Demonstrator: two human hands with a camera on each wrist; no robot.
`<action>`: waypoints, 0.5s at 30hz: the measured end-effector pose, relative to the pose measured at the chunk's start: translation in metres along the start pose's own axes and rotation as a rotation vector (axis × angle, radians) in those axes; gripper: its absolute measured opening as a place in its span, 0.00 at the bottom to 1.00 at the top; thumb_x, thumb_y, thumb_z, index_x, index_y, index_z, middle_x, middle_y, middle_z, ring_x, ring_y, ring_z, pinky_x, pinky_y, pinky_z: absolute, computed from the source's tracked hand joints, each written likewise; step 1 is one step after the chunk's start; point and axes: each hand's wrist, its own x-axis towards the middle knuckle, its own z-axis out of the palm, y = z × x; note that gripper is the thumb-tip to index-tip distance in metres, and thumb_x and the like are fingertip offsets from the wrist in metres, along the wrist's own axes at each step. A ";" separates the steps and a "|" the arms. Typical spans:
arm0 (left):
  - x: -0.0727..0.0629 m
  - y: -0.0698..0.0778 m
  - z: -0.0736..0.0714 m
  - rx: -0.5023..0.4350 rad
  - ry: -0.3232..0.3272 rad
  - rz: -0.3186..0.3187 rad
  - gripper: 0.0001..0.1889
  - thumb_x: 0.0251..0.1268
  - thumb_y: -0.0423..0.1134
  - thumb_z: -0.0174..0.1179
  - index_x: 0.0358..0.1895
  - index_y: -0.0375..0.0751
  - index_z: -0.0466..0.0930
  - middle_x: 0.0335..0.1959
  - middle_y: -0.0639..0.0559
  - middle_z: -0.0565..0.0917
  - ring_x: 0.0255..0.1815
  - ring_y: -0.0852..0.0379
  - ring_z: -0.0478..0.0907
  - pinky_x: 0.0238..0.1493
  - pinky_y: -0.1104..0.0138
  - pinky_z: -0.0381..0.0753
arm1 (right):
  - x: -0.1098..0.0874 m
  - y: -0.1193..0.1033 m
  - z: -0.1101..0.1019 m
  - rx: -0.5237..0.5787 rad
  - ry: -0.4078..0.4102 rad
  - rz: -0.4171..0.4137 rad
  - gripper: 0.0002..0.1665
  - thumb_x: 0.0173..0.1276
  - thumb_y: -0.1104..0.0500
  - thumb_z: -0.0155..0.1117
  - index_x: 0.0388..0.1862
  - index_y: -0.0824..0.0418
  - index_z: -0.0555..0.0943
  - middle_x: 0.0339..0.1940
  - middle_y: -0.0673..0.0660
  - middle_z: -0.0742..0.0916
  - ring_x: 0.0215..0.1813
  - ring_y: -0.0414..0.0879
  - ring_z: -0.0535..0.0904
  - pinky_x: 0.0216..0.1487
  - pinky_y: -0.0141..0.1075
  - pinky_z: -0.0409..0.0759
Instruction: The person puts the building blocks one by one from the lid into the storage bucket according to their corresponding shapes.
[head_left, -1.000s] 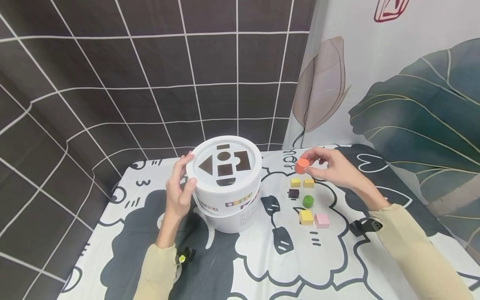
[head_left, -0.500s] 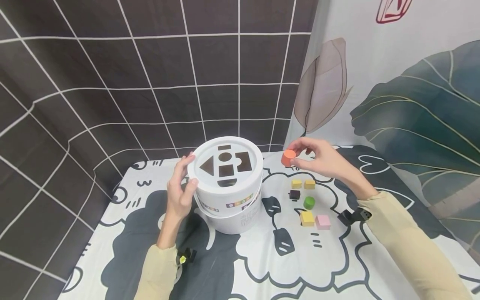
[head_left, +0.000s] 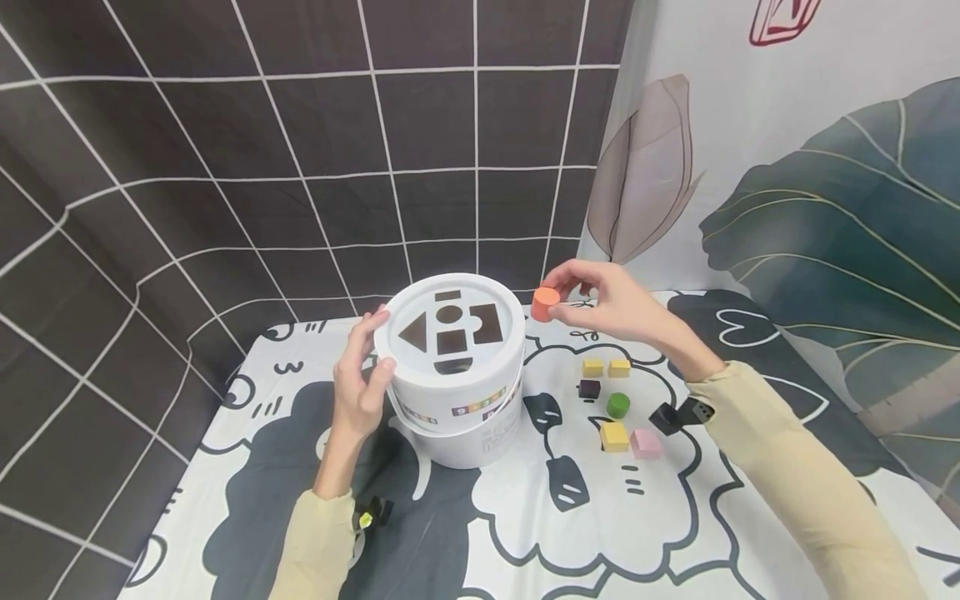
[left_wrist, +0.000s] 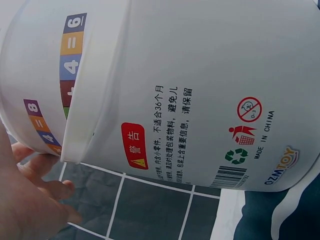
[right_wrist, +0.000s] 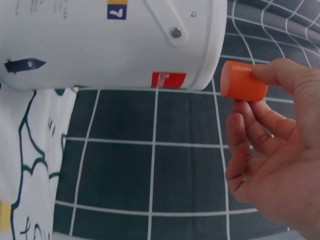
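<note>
A white toy bucket point(head_left: 457, 429) stands upright, its round white lid point(head_left: 405, 367) pierced with shaped holes, including a triangle, a circle and a square. My left hand point(head_left: 358, 375) rests against the bucket's left side, thumb and fingers spread at the lid's rim. In the left wrist view, part of that hand point(left_wrist: 30, 195) lies by the bucket's wall point(left_wrist: 200, 60). Between thumb and fingers, my right hand point(head_left: 615, 302) pinches an orange cylinder block point(head_left: 545, 304) in the air, just right of the lid. The right wrist view shows the orange block point(right_wrist: 244, 82) close to the rim, apart from it.
On the patterned cloth point(head_left: 540, 533) right of the bucket lie several blocks: yellow ones such as a larger yellow block point(head_left: 614, 437), a pink block point(head_left: 646, 444), a green cylinder point(head_left: 618, 406) and a dark block point(head_left: 588, 389). A dark gridded curtain point(head_left: 300, 125) hangs behind.
My right hand has carried the orange cylinder block leftward and slightly up, from above the loose blocks to beside the lid. My left hand and the bucket stay put.
</note>
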 end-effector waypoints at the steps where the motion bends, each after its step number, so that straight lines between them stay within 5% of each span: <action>1: 0.000 0.000 0.000 0.000 0.000 0.000 0.30 0.55 0.39 0.50 0.62 0.25 0.73 0.63 0.32 0.77 0.69 0.35 0.69 0.74 0.53 0.58 | 0.003 -0.002 0.001 0.003 -0.006 0.003 0.15 0.62 0.62 0.70 0.49 0.60 0.83 0.38 0.51 0.85 0.44 0.47 0.77 0.46 0.40 0.72; 15: 0.000 -0.001 0.000 -0.024 0.002 0.005 0.31 0.53 0.38 0.51 0.62 0.25 0.73 0.63 0.31 0.77 0.68 0.34 0.69 0.74 0.52 0.57 | 0.032 -0.017 0.019 0.022 -0.044 -0.053 0.15 0.61 0.64 0.69 0.47 0.62 0.83 0.37 0.51 0.85 0.42 0.49 0.78 0.46 0.43 0.75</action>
